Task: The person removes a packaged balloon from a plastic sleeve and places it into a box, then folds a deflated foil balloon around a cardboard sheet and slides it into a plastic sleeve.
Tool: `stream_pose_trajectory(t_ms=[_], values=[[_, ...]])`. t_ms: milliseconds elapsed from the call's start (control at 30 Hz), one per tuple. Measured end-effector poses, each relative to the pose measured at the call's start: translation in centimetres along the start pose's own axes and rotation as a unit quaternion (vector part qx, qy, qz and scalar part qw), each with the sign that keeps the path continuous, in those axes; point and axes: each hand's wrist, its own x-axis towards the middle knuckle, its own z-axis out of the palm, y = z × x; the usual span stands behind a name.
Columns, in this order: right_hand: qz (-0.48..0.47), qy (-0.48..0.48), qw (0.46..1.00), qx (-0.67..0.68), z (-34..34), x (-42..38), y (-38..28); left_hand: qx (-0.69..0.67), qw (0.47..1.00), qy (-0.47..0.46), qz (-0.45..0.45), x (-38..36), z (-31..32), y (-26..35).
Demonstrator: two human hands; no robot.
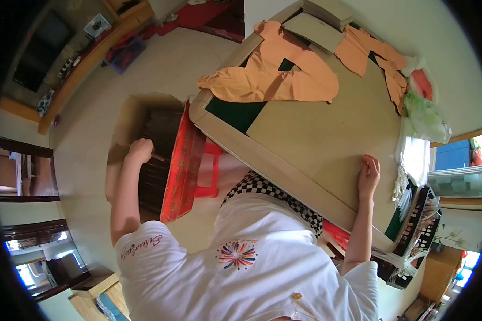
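My left hand (141, 150) is closed over the dark brown stacked contents (158, 128) of a cardboard box (126, 115), left of the table. What its fingers hold, if anything, is hidden. A red printed panel (181, 166) stands along the box's right side. My right hand (368, 174) rests on the tan board (316, 144) on the table, fingers loosely bent and partly apart, with nothing visible in them. Farther up the table lie a large orange cut-out sheet (273, 80) and smaller orange pieces (359, 48).
The table's raised beige rim (273, 166) runs between me and the board. A red plastic stool (211, 171) stands beside the box. At the right are plastic bags (426, 115) and a black crate (412, 230). Grey-beige boards (313, 32) lie at the far corner.
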Motion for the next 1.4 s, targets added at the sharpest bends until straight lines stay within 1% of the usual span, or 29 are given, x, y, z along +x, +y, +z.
stream_pose_trajectory(t_ms=[100, 133, 200, 233, 333, 400, 467, 533, 567, 600, 667, 733, 767, 800, 833, 867, 933, 1000, 1067, 1133, 1233, 1333, 1400], values=[[0.007, 0.005, 1.000, 0.015, 0.0, 0.0, -0.6, 0.015, 1.000, -0.022, -0.008, 0.0, 1.9, -0.8], [0.004, 0.005, 1.000, 0.012, 0.0, 0.0, -0.3, 0.015, 1.000, -0.012, -0.006, 0.5, 3.5, -1.1], [0.001, 0.007, 1.000, 0.008, 0.3, -0.1, 0.4, 0.016, 1.000, 0.010, -0.002, 2.8, 8.3, -1.8], [-0.004, 0.005, 1.000, 0.011, 0.3, 0.0, 0.4, 0.015, 1.000, -0.021, -0.006, 3.8, 10.5, -1.9], [-0.025, 0.002, 1.000, 0.001, 0.1, 0.0, -0.2, 0.007, 0.999, -0.013, 0.038, 6.3, 14.8, -2.7], [-0.054, -0.008, 0.998, -0.029, -0.2, 0.2, -0.8, 0.000, 0.998, -0.031, 0.045, 10.0, 20.3, -4.7], [-0.064, -0.025, 0.997, -0.020, 0.0, 0.8, -1.6, -0.013, 0.992, -0.124, -0.005, 8.0, 15.8, -1.6], [-0.036, -0.062, 0.997, 0.018, 0.4, 2.0, -1.4, 0.080, 0.993, -0.048, 0.076, 7.1, 14.9, -1.7], [-0.021, -0.084, 0.995, 0.040, 0.7, 2.6, -1.6, 0.070, 0.995, -0.063, 0.036, 7.0, 13.5, -1.4], [-0.031, -0.085, 0.995, 0.041, 0.9, 3.6, -2.0, 0.059, 0.995, -0.079, -0.004, 6.6, 11.8, -0.9], [-0.053, -0.091, 0.993, 0.043, 1.5, 6.3, -3.1, -0.037, 0.993, 0.072, -0.080, 3.1, 6.0, 0.5], [-0.052, -0.101, 0.992, 0.051, 2.9, 9.5, -4.2, -0.029, 0.989, 0.099, -0.106, 0.5, -1.5, 3.1], [-0.067, -0.100, 0.992, 0.048, 4.0, 11.4, -4.6, -0.061, 0.976, 0.196, -0.075, 0.0, -3.6, 4.4], [-0.082, -0.100, 0.991, 0.046, 5.2, 13.2, -5.2, -0.093, 0.951, 0.290, -0.046, -0.3, -5.5, 5.8], [-0.097, -0.106, 0.988, 0.056, 6.4, 15.0, -6.0, -0.144, 0.922, 0.361, 0.013, -0.5, -7.5, 7.8], [-0.112, -0.113, 0.985, 0.067, 7.6, 16.7, -6.9, -0.192, 0.881, 0.427, 0.070, -0.6, -9.4, 10.1], [-0.119, -0.122, 0.984, 0.053, 10.7, 20.5, -8.0, -0.223, 0.875, 0.403, 0.149, -0.6, -12.7, 15.1], [-0.166, -0.120, 0.977, 0.055, 13.1, 23.7, -9.6, -0.255, 0.817, 0.439, 0.275, 1.2, -13.8, 20.1], [-0.198, -0.122, 0.971, 0.055, 15.8, 26.3, -10.8, -0.312, 0.793, 0.388, 0.351, 3.0, -14.6, 25.3], [-0.211, -0.127, 0.968, 0.054, 19.2, 28.4, -10.9, -0.282, 0.776, 0.375, 0.422, 4.4, -15.4, 29.6], [-0.229, -0.127, 0.963, 0.063, 23.4, 31.3, -9.9, -0.188, 0.767, 0.398, 0.467, 6.5, -16.3, 34.0], [-0.154, -0.163, 0.973, 0.045, 24.7, 33.5, -10.6, -0.164, 0.791, 0.364, 0.464, 7.6, -16.7, 35.7], [-0.164, -0.143, 0.973, 0.077, 25.0, 34.3, -10.5, -0.153, 0.799, 0.365, 0.453, 9.1, -15.3, 36.5]])
